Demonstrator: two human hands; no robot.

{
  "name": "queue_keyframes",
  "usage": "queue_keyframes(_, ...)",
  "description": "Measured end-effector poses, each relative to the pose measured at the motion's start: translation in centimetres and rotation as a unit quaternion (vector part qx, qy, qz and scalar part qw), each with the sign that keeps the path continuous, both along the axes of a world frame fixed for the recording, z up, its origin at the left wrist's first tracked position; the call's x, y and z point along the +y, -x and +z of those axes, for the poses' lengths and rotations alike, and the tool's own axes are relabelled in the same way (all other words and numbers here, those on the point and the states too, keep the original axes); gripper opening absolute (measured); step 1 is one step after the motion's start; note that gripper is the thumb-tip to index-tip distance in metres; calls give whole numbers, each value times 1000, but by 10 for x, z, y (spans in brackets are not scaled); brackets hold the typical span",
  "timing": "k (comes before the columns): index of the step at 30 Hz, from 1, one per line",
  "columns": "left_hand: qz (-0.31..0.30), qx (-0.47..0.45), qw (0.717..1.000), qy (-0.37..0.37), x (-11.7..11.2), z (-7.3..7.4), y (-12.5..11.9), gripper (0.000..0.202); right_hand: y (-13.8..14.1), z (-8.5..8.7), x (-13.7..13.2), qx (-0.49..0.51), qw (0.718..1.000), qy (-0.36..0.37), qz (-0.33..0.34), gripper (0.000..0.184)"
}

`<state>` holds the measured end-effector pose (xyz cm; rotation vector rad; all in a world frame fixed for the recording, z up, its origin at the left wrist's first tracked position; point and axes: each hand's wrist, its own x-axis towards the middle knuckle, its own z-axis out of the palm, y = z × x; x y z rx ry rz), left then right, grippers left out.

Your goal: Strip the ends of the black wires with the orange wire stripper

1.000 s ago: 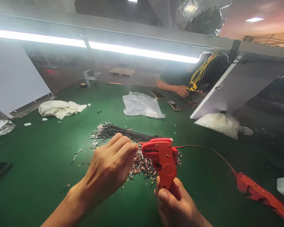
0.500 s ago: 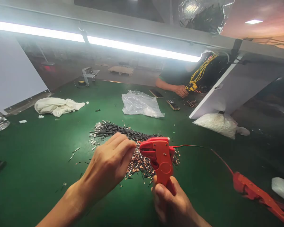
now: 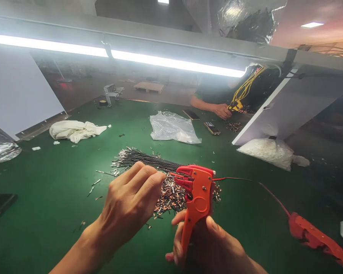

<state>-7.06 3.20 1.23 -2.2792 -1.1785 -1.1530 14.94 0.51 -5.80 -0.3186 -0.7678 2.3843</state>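
Observation:
My right hand [image 3: 208, 243] holds an orange-red wire stripper [image 3: 201, 190] by its handle, fingers loosely round it. The stripper's jaws stand apart and point left. Close to those jaws, my left hand [image 3: 134, 194] is closed in a pinch on a thin black wire [image 3: 106, 174], whose end sticks out left of the hand; its fingertips are partly hidden. Behind the hands lies a bundle of black wires [image 3: 148, 160] with silvery ends at the left. Below the bundle is a heap of cut wire ends [image 3: 173, 196], black and coppery.
A second red stripper [image 3: 317, 236] lies at the right, with a thin cord [image 3: 246, 179] between the two. Farther back are a clear plastic bag [image 3: 173, 127], two phones [image 3: 212, 128], a white cloth [image 3: 76, 131] and a bag of white pieces [image 3: 270, 152]. A co-worker's hand [image 3: 223, 110] holds a yellow tool.
The stripper's jaws have opened and my right fingers have loosened on its handle. A wire end now shows left of my left hand. The view has shifted slightly.

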Motion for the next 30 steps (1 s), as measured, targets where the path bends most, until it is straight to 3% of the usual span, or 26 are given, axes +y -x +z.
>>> queue_keyframes(6,47,36,998,-35,-3,0,0,19,4,-1,0,17,1000,-18,-7,52)
queue_keyframes(10,44,92,993,-61,-8,-3,-5,20,4,2,-1,-24,998,-12,-48,51)
queue_keyframes(15,64,112,987,-95,-13,2,-11,15,4,6,-2,-53,997,5,-51,56)
queue_keyframes(20,47,105,988,-100,-13,4,-10,13,2,6,-3,-46,998,23,-30,56)
queue_keyframes(30,9,68,994,-89,-9,-2,-5,11,-8,8,3,-90,995,-49,-2,47)
